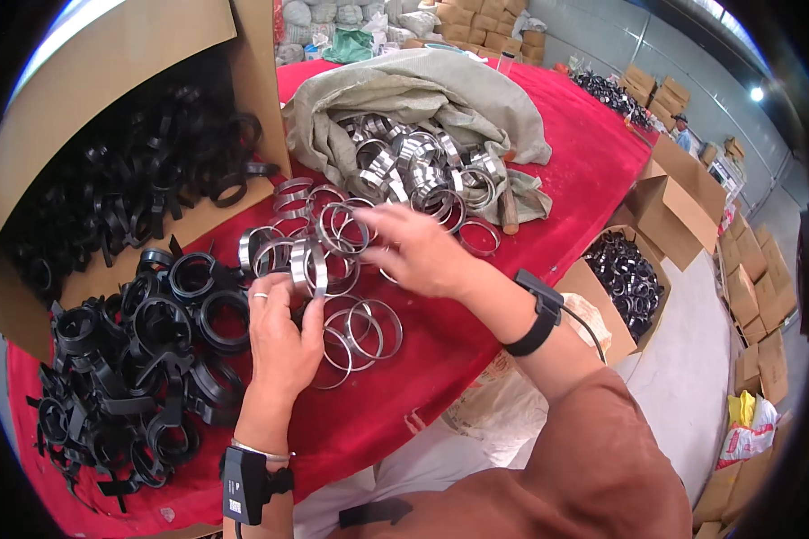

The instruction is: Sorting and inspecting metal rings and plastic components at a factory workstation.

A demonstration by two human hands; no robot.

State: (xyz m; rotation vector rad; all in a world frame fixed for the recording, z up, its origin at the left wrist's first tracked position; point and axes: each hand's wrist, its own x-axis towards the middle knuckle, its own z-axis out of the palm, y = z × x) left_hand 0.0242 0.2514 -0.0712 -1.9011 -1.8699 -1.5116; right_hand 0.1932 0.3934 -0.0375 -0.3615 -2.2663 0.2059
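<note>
My left hand (pixel 283 337) is closed on a shiny metal ring (pixel 308 268), which stands upright between thumb and fingers. A bit of something black shows beneath those fingers. To its upper right, my right hand (pixel 420 250) reaches over the loose rings, its fingers smeared by motion. Its fingertips overlap the edge of another metal ring (pixel 343 228); whether they grip it is unclear. Several thin metal rings (pixel 375 330) lie on the red cloth (pixel 458 359) just right of my left hand. Black ring-shaped plastic parts with tabs (pixel 157 328) are heaped to the left.
A sack (pixel 503 108) full of metal rings lies open at the back, with a wooden handle (pixel 510 211) beside it. A carton (pixel 117 45) of black parts stands far left. Another open carton (pixel 625 283) sits right of the table. A person (pixel 683 135) is in the distance.
</note>
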